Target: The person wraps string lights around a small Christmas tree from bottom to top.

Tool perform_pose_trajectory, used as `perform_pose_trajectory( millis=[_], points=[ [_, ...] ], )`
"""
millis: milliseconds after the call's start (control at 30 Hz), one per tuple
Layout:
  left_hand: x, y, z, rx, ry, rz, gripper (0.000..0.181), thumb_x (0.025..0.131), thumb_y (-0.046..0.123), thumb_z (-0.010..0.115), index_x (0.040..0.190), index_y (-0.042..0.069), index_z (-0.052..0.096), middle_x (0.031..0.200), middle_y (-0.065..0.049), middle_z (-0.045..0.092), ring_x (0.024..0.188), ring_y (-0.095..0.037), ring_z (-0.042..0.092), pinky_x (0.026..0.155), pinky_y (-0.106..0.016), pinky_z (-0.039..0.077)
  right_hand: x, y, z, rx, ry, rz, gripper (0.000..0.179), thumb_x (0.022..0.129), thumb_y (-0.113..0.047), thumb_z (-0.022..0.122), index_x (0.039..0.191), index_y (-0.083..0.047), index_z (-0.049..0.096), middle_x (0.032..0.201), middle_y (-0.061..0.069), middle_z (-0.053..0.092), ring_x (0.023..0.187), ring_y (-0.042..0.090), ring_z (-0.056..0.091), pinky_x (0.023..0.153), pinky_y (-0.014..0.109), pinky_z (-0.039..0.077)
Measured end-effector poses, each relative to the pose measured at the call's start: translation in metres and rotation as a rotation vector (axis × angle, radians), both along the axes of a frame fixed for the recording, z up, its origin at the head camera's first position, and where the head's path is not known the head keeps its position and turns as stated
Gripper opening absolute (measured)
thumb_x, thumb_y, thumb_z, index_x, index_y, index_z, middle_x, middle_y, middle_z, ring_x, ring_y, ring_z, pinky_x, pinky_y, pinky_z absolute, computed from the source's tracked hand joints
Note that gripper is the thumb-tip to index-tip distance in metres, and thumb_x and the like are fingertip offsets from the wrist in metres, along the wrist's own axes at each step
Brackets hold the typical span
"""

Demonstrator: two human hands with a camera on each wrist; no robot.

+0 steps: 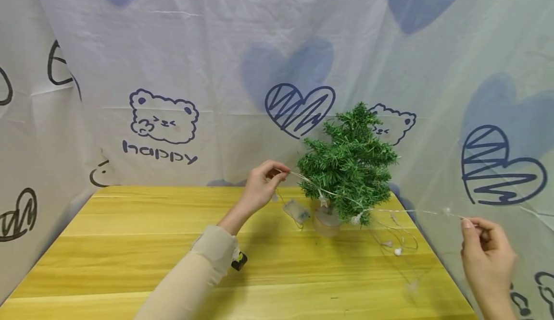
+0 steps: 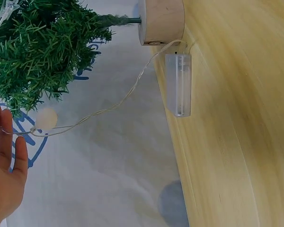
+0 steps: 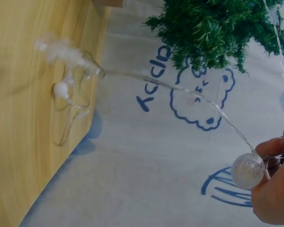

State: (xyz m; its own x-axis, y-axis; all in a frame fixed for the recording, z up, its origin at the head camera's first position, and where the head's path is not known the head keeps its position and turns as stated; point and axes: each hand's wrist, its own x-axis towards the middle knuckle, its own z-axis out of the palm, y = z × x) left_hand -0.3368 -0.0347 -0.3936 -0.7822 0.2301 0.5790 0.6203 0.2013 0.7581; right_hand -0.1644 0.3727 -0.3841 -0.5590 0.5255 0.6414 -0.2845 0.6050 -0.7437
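A small green artificial Christmas tree (image 1: 350, 166) stands on a round wooden base (image 2: 163, 21) toward the table's back right. A thin clear string of lights (image 1: 394, 210) stretches across its front. On the tree's left, my left hand (image 1: 264, 183) pinches the wire between thumb and fingers; a round white bulb (image 2: 46, 118) hangs near the fingertips. Out to the right, past the table's edge, my right hand (image 1: 489, 252) pinches another stretch, beside a clear ball bulb (image 3: 248, 171). A star-shaped light (image 1: 323, 200) hangs before the lower branches. The clear battery box (image 2: 180, 85) lies beside the base.
Loose wire with several bulbs (image 1: 398, 252) dangles and lies right of the tree, over the yellow wooden table (image 1: 130, 252). A white cloth with blue hearts and bears (image 1: 164, 118) hangs behind. A small black item (image 1: 239, 261) shows at my left sleeve.
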Motion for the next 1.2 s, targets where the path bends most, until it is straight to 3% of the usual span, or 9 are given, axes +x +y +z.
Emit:
perform_pose_trajectory(
  millis=[267,367,500,567,733,800,967,1200],
  points=[
    [-0.001,-0.002,-0.003,-0.060,0.031,-0.030,0.012,0.099,0.002,0.069,0.107,0.005,0.077,0.102,-0.004,0.073,0.088,-0.017,0.067,0.081,-0.032,0.057,-0.002,0.010,-0.011,-0.047,0.002,-0.035,0.019,0.102,-0.005,0.065,0.098,-0.023,0.070,0.066,-0.016,0.053,0.050,-0.004,0.046,0.047,0.009,0.038],
    [-0.002,-0.004,-0.003,-0.055,0.002,-0.069,0.012,0.099,0.002,0.069,0.108,0.006,0.077,0.104,-0.003,0.074,0.089,-0.017,0.067,0.081,-0.031,0.057,-0.001,0.013,-0.014,-0.060,0.031,-0.035,0.015,0.102,-0.003,0.064,0.099,-0.016,0.071,0.065,-0.015,0.053,0.050,-0.003,0.046,0.047,0.010,0.039],
    [-0.001,-0.008,0.000,0.015,-0.077,-0.159,0.012,0.099,0.003,0.070,0.108,0.005,0.077,0.106,-0.006,0.075,0.094,-0.021,0.071,0.085,-0.033,0.059,0.001,0.015,-0.017,-0.080,0.106,-0.004,0.009,0.102,0.002,0.060,0.101,0.000,0.069,0.065,-0.012,0.054,0.051,-0.001,0.047,0.048,0.010,0.039],
    [0.000,-0.010,0.002,0.052,-0.107,-0.195,0.011,0.099,0.003,0.070,0.108,0.004,0.077,0.106,-0.008,0.076,0.097,-0.025,0.072,0.088,-0.036,0.060,0.002,0.015,-0.019,-0.091,0.180,0.051,0.009,0.101,0.005,0.058,0.101,0.004,0.067,0.065,-0.009,0.054,0.050,0.000,0.046,0.047,0.011,0.038],
    [0.003,-0.014,0.007,0.094,-0.149,-0.251,0.012,0.098,0.001,0.070,0.108,-0.001,0.076,0.108,-0.010,0.075,0.100,-0.032,0.072,0.090,-0.040,0.060,0.000,0.013,-0.023,-0.259,0.530,0.457,0.007,0.095,0.021,0.050,0.095,0.022,0.057,0.063,0.005,0.056,0.047,0.010,0.038,0.042,0.018,0.029],
    [0.004,-0.016,0.008,0.116,-0.173,-0.269,0.013,0.098,0.000,0.070,0.109,-0.004,0.074,0.111,-0.012,0.074,0.100,-0.029,0.072,0.091,-0.037,0.060,-0.001,0.011,-0.023,-0.321,0.632,0.590,0.005,0.093,0.026,0.047,0.093,0.027,0.052,0.062,0.009,0.054,0.046,0.013,0.035,0.041,0.020,0.025],
    [0.006,-0.018,0.006,0.147,-0.214,-0.286,0.014,0.097,-0.003,0.069,0.110,-0.008,0.072,0.115,-0.014,0.073,0.098,-0.016,0.071,0.092,-0.037,0.059,-0.001,0.007,-0.020,-0.328,0.672,0.641,0.005,0.092,0.027,0.045,0.093,0.028,0.050,0.060,0.010,0.052,0.045,0.012,0.033,0.040,0.020,0.021],
    [0.002,-0.013,0.001,0.049,-0.195,-0.308,0.013,0.100,0.000,0.068,0.110,-0.003,0.075,0.111,-0.015,0.073,0.098,-0.017,0.072,0.085,-0.032,0.060,-0.002,0.010,-0.023,-0.310,0.579,0.567,0.009,0.095,0.024,0.048,0.097,0.023,0.056,0.061,0.008,0.054,0.046,0.013,0.036,0.040,0.021,0.024]
  ],
)
